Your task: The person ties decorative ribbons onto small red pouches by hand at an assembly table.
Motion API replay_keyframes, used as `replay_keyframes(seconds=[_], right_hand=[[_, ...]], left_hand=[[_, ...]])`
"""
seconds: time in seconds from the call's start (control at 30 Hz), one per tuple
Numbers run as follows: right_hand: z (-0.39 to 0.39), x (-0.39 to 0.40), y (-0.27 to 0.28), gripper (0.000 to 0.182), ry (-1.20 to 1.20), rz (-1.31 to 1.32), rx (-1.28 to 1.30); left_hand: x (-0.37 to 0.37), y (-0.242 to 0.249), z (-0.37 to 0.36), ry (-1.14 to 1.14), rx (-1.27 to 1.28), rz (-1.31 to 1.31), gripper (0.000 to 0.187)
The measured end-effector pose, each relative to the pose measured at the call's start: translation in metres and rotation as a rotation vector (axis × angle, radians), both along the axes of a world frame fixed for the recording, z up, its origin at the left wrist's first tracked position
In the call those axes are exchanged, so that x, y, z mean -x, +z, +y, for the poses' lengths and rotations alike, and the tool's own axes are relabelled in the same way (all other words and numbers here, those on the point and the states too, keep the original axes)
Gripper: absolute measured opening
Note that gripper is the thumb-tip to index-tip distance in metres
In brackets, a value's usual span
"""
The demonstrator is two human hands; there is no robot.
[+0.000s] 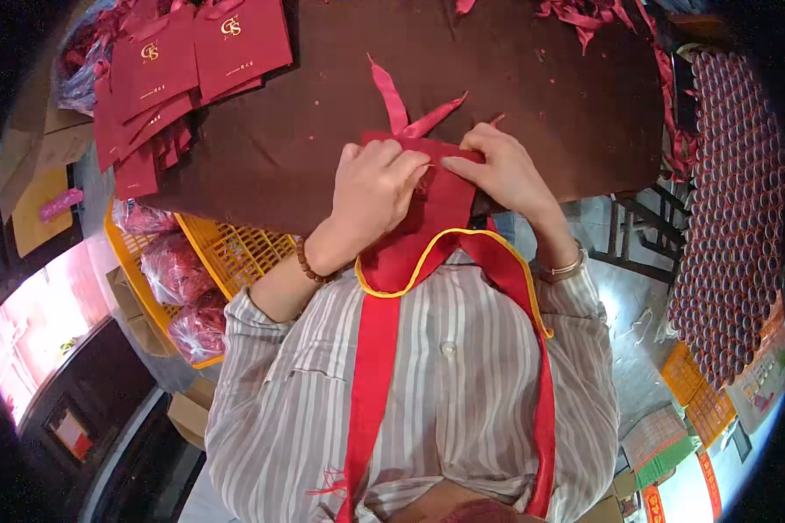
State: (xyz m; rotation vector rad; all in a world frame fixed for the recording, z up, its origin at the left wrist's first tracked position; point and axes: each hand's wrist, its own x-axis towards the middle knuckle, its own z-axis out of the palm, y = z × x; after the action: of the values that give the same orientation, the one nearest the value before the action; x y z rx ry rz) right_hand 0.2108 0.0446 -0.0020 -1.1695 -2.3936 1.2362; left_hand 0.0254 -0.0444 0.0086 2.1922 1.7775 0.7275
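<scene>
A dark red paper gift bag (pixel 449 200) lies at the near edge of the table, its lower part against the red apron (pixel 394 268) with yellow trim. My left hand (pixel 377 185) is closed at the bag's upper left, thumb and fingers pinched together. Opposite it, my right hand (pixel 504 172) grips the bag's upper right side, its fingertips close to those of the left. A red ribbon (pixel 391 98) sticks out beyond the bag's far edge in two loose tails. The fingers hide whatever small part they pinch between them.
Red gift bags (pixel 155 65) with gold lettering are stacked at the far left of the brown table (pixel 314 113). Ribbons (pixel 584 17) lie at the far right. Yellow crates (pixel 235 253) with wrapped bundles stand below left. A tall rack of small round items (pixel 733 209) is on the right.
</scene>
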Motion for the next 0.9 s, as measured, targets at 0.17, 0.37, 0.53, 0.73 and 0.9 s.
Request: replay_keyframes(seconds=[0.17, 0.37, 0.53, 0.73, 0.9], right_hand=[[-0.001, -0.004, -0.011, 0.023, -0.036, 0.109, 0.092], [0.0, -0.007, 0.005, 0.022, -0.072, 0.247, 0.589], [-0.001, -0.009, 0.006, 0.02, -0.086, 0.299, 0.633], [-0.003, -0.012, 0.003, 0.018, -0.09, 0.288, 0.646], [-0.005, -0.013, 0.001, 0.02, -0.094, 0.29, 0.61]], left_hand=[[-0.005, -0.005, 0.002, -0.016, -0.145, 0.003, 0.007], [-0.013, -0.014, 0.007, 0.023, -0.172, -0.019, 0.007], [-0.017, -0.014, 0.009, 0.064, -0.221, -0.017, 0.011], [-0.023, -0.01, 0.008, 0.039, -0.166, -0.001, 0.008], [-0.027, -0.013, 0.007, 0.048, -0.167, -0.013, 0.008]])
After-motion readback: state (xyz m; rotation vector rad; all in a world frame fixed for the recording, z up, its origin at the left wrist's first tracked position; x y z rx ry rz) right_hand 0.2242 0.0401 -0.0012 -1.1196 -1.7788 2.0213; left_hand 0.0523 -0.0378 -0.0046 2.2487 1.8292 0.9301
